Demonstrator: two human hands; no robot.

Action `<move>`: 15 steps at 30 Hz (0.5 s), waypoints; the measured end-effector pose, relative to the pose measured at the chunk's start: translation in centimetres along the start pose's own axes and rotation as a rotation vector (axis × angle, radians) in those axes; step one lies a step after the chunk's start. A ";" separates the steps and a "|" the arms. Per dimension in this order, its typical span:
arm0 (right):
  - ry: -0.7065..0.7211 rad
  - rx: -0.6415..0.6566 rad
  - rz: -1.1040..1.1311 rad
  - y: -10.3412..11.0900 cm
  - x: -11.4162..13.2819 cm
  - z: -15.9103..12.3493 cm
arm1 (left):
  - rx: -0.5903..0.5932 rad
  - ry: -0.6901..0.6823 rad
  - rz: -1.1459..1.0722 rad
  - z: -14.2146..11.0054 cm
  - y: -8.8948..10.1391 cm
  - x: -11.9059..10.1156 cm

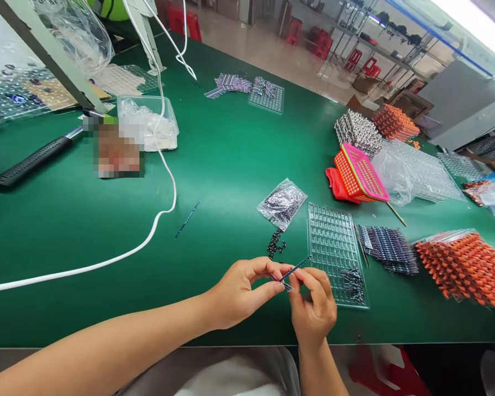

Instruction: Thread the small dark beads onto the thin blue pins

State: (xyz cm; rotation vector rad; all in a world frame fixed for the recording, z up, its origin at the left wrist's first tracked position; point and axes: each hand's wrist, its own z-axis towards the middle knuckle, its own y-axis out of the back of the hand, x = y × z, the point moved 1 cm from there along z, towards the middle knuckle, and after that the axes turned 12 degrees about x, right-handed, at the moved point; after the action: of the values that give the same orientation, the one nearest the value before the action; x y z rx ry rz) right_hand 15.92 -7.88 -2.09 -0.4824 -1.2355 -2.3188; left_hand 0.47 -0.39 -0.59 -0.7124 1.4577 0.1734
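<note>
My left hand [247,291] and my right hand [313,302] meet above the near part of the table. Both are closed in a pinch around a thin dark-blue patterned stick [297,267], which slants up to the right. The fingertips hide part of it, and a short striped end shows between them. Just beyond my fingers lie small black beads [275,243] and a plastic bag of dark small pieces [284,203]. Beside my right hand is a transparent ribbed tray [332,236] with a cluster of small dark pieces [352,283] in its near corner.
A similar blue stick [188,219] lies left on the green table [226,148]. A white cable [124,256] crosses the left side, near a black-handled hammer [33,162] and a plastic box [171,126]. Rightward are striped sticks [388,249], orange stacks [464,267] and a pink-orange basket [363,173].
</note>
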 end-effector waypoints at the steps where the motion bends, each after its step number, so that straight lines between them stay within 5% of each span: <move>1: -0.009 -0.006 0.011 0.0 0.0 0.0 | 0.004 -0.002 -0.003 0.0 0.0 0.1; 15: -0.016 -0.009 0.013 -0.1 0.0 -0.2 | 0.033 -0.028 0.201 0.0 0.2 -0.1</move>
State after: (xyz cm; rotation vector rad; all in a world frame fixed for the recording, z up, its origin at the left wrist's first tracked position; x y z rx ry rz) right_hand 15.88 -7.98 -2.26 -0.5122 -1.2264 -2.3146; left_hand 0.38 -0.18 -0.58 -0.5343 1.5014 0.3122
